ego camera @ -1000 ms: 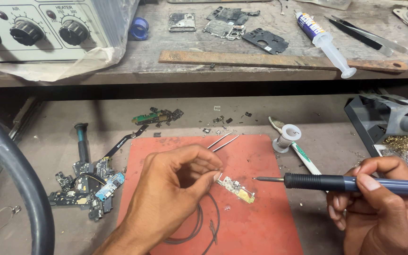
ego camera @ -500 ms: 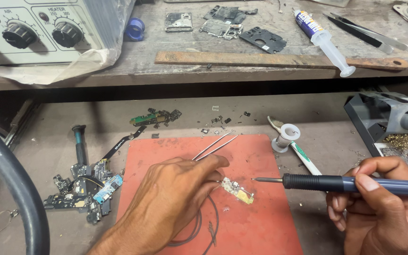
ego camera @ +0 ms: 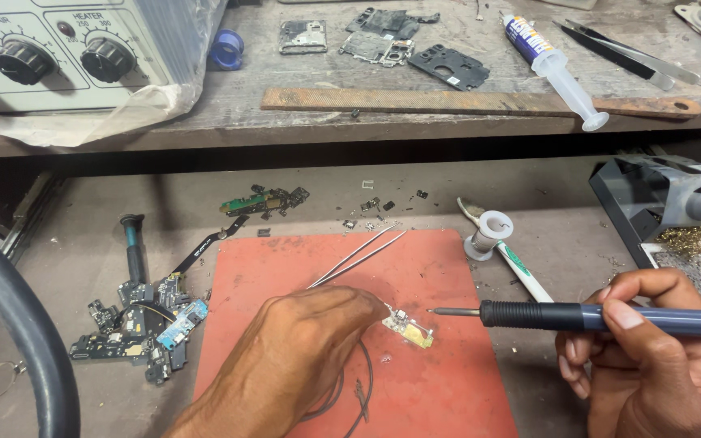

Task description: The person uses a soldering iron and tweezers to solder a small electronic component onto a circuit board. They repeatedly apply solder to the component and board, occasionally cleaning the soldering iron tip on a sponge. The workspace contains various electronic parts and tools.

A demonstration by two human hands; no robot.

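My left hand (ego camera: 302,349) rests on a red work mat (ego camera: 415,268) and grips metal tweezers (ego camera: 359,255), whose long ends stick up and away past my knuckles. Their tips press a small yellow-green circuit board (ego camera: 407,328) on the mat. My right hand (ego camera: 651,365) holds a blue-handled soldering iron (ego camera: 578,316) level, its tip pointing left and stopping just right of the little board. A thin black wire (ego camera: 363,385) curls on the mat below my left hand.
A pile of small circuit boards and flex cables (ego camera: 139,320) lies left of the mat. A solder spool (ego camera: 492,231) and iron stand (ego camera: 667,203) sit at the right. On the upper shelf are a hot-air station (ego camera: 50,57), a wooden strip (ego camera: 480,101), a syringe (ego camera: 557,69) and phone parts (ego camera: 383,40).
My left hand has settled lower over the small board with the tweezers. The iron has stayed almost still, its tip close to the board.
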